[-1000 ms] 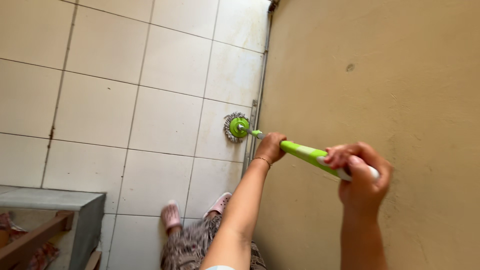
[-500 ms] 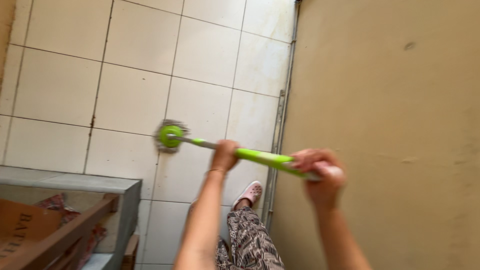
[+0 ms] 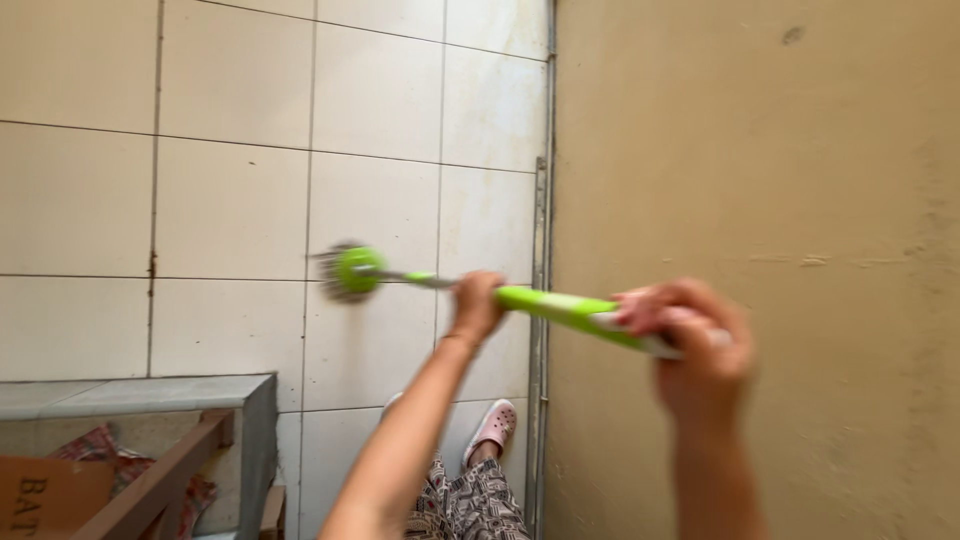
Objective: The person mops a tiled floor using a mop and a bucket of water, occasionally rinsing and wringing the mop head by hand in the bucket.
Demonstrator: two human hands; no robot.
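I hold a mop with a bright green handle [image 3: 560, 305] in both hands. My left hand [image 3: 477, 305] grips the shaft lower down, near where the green sleeve meets the thin metal rod. My right hand [image 3: 690, 345] is closed around the white top end of the handle, close to the camera and blurred. The round green mop head [image 3: 352, 272] with grey strands rests on the pale floor tiles [image 3: 230, 200], left of the wall.
A tan plastered wall [image 3: 760, 180] fills the right side, with a thin metal strip [image 3: 541, 250] along its base. A grey stone bench [image 3: 140, 395] with wooden parts and a cardboard box [image 3: 45, 495] stands lower left. My pink clogs [image 3: 495, 425] and patterned trousers show below.
The mop head has swept left, from beside the wall strip out onto the open tiles. Both hands stayed on the handle, and the view has shifted.
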